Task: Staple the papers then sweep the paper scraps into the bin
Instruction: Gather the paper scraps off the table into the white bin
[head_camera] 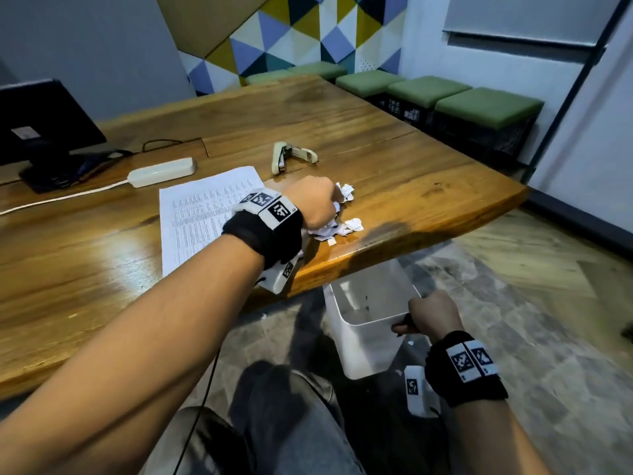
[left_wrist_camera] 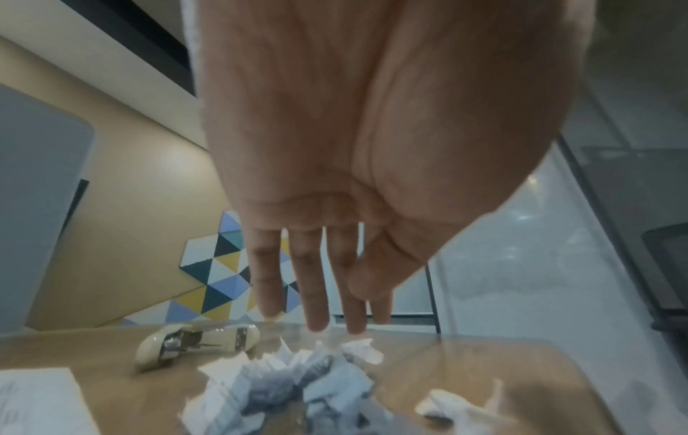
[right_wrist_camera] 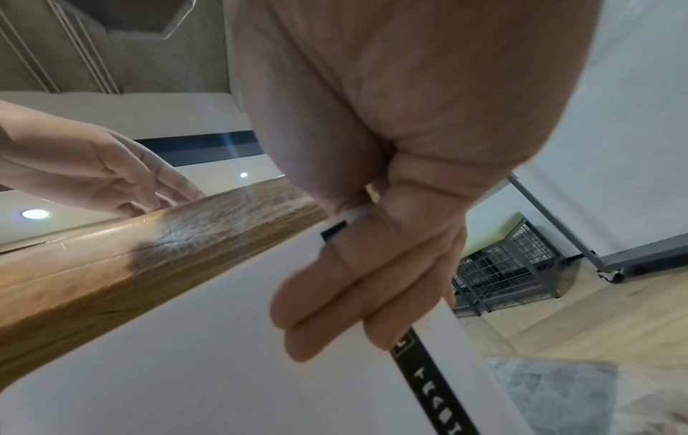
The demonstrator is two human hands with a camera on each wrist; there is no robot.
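White paper scraps lie in a loose pile near the table's front right edge. My left hand hovers over them with its fingers straight and pointing down, palm behind the pile. Printed papers lie flat to the left of it. A cream stapler lies swung open beyond the pile. Below the table edge my right hand grips the rim of a white bin, thumb inside, fingers outside.
A white power strip and a black monitor stand on the wooden table at the left. Green cushioned crates line the far wall. My knee is under the bin's near side.
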